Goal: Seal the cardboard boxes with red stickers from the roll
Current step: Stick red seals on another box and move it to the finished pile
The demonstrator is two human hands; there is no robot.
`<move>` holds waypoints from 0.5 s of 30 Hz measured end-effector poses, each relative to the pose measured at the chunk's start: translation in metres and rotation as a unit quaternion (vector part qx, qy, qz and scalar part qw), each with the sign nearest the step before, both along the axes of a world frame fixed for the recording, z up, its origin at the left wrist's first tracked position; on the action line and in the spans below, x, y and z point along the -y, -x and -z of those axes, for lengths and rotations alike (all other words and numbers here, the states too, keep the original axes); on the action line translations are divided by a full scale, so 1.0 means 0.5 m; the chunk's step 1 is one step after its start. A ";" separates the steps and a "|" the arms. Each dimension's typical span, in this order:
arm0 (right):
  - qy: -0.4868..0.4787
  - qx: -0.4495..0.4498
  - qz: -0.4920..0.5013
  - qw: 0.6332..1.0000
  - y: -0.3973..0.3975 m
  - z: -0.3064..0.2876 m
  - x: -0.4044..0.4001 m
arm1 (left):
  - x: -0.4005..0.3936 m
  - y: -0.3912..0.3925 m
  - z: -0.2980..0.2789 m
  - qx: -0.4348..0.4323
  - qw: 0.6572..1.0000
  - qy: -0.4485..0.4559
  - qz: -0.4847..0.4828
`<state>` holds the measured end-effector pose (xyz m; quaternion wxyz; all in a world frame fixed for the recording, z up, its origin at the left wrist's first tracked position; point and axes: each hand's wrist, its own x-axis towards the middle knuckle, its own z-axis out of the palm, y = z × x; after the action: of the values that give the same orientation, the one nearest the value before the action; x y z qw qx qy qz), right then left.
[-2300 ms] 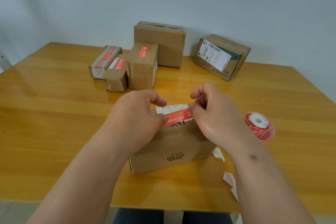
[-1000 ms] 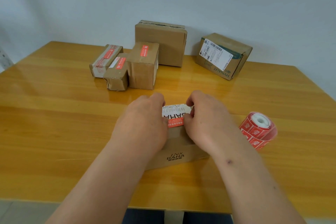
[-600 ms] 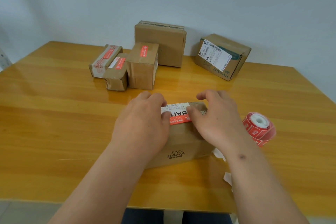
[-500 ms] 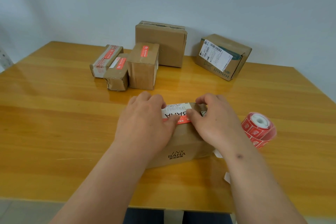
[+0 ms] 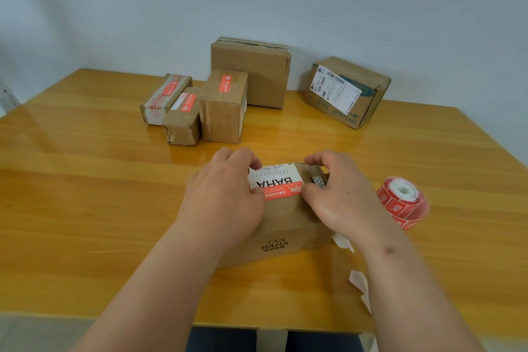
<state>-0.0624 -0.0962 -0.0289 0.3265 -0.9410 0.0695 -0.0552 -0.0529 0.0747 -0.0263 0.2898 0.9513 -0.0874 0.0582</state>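
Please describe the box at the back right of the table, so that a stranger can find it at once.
Look along the far edge of the wooden table, by the wall. The box with the shipping label stands alone at the right end, tilted. Only it bears a large white barcode label and no red sticker.

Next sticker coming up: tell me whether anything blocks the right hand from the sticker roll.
Nothing visible does. The red sticker roll lies on bare table just right of the right hand, which rests on the BAHA box.
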 end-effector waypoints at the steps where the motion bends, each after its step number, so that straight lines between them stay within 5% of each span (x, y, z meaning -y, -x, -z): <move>1: -0.001 0.002 0.002 1.000 0.001 0.002 -0.002 | 0.001 0.002 0.000 0.004 1.000 0.002 -0.001; 15: 0.007 -0.010 0.007 1.000 0.007 -0.002 -0.002 | -0.008 0.005 -0.002 -0.014 0.999 0.024 0.021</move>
<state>-0.0661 -0.0953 -0.0278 0.3183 -0.9434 0.0793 -0.0485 -0.0553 0.0785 -0.0253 0.3150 0.9427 -0.1023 0.0408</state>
